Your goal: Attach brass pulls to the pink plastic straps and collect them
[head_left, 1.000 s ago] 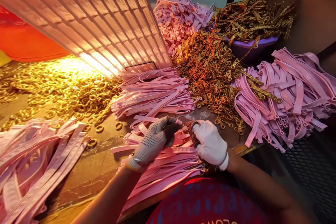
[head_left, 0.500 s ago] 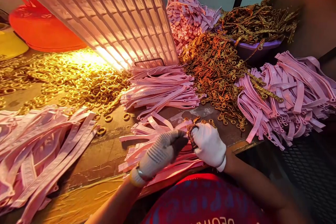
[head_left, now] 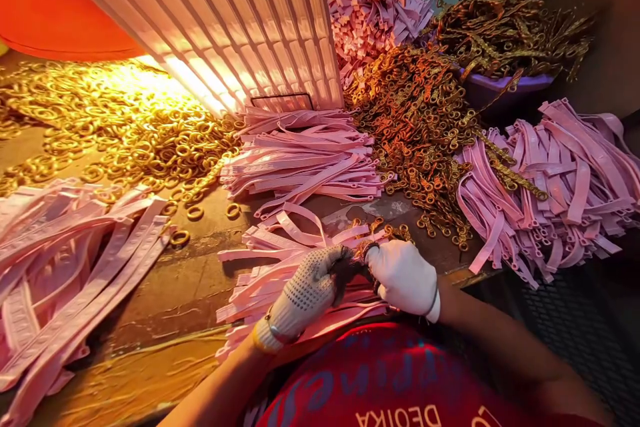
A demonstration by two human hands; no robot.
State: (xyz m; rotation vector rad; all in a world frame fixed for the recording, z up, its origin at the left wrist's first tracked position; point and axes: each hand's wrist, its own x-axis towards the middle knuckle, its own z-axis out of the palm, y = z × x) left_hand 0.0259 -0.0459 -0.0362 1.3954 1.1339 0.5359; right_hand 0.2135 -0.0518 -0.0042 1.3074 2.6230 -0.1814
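My left hand (head_left: 313, 290), in a pale glove with dark dots and dark fingertips, is closed in a pinch. Touching its fingertips or nearly so is my right hand (head_left: 403, 279), in a white glove with dark fingertips, its fingers curled closed. A bit of gold braided strip (head_left: 369, 243) shows at the fingertips; what each hand pinches is mostly hidden. Below and beside both hands spread pink straps (head_left: 273, 280) with small looped ends. A few gold ringed pieces (head_left: 400, 232) lie just beyond the right hand.
Behind the hands lies a stack of pink straps (head_left: 305, 160), beneath a ribbed lit panel (head_left: 240, 20). Gold rings (head_left: 165, 140) spread at left. At right are heaped gold links (head_left: 415, 113), a purple basin (head_left: 530, 83) and more pink straps (head_left: 560, 180). The table edge (head_left: 165, 373) runs close by.
My left hand has come closer to my right, and their fingertips now meet or nearly meet. The whole view has shifted slightly; the heaps look the same.
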